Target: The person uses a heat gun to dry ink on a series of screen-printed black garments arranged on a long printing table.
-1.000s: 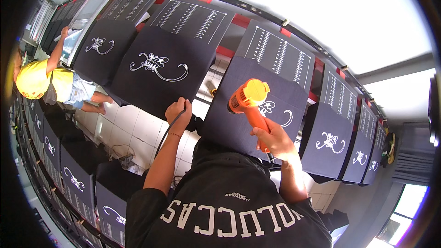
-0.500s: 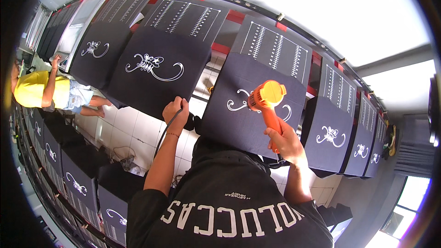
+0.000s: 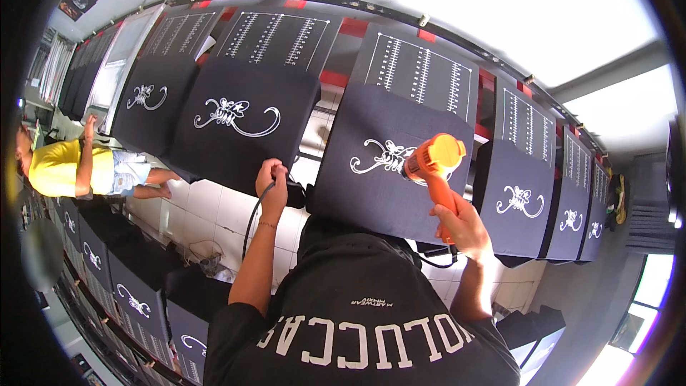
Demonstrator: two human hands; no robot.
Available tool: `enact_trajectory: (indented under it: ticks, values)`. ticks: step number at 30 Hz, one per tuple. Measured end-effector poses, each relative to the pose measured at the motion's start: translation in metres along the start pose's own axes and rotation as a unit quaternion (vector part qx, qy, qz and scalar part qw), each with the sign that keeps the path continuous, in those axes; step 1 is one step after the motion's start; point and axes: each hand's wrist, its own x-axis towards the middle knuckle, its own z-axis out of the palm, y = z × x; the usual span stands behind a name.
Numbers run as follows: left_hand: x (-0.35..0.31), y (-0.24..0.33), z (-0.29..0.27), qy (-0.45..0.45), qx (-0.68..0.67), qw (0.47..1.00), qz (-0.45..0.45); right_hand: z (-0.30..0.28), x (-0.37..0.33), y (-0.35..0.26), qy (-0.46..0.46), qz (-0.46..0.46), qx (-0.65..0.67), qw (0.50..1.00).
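Above the right hand (image 3: pixel 463 225), gripped by its handle, an orange heat gun (image 3: pixel 431 164) sticks up and away from the wrist, nozzle end pointing left at the white ornamental print (image 3: pixel 379 159) on a black T-shirt (image 3: pixel 389 164) laid flat on a print board; fingers wrapped tight round the handle, hand closed on it. Nozzle sits just beside or over the right end of the print, can't tell if touching. Left of that hand, across a gap of white tiled floor (image 3: pixel 207 204), the left hand (image 3: pixel 272 182) is fisted round a black power cable (image 3: pixel 251 221), which drops down along the forearm; this hand rests at the lower right corner of a second black T-shirt (image 3: pixel 239 118) with the same white print. Beyond both hands, black boards with white ruler-like scale markings (image 3: pixel 421 71) show past the top edges of the shirts. Right of the right hand, more black printed shirts (image 3: pixel 518 200) run off in a row. Far left of the left hand, another person in a yellow top (image 3: pixel 61 168) and light shorts stands by the boards, arm raised. Below both hands, the wearer's own black shirt (image 3: pixel 357 314) with white lettering.
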Motion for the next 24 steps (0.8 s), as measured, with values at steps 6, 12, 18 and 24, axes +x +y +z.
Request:
enact_trajectory:
  ticks: [6,12,18,24]
  values:
    - [-0.023,0.02,-0.042,-0.128,-0.15,0.973,-0.118,0.001,-0.004,0.011,0.063,-0.004,0.049,0.997]
    - [0.016,-0.022,-0.117,-0.017,-0.117,0.983,-0.139,0.069,0.024,-0.009,0.005,-0.043,0.324,0.945]
    - [0.116,-0.122,-0.214,0.109,-0.037,0.981,-0.158,0.172,0.066,-0.058,-0.075,0.003,0.456,0.887]
    - [0.215,-0.293,-0.334,0.186,0.036,0.958,-0.215,0.28,0.113,-0.118,-0.049,-0.024,0.338,0.94]
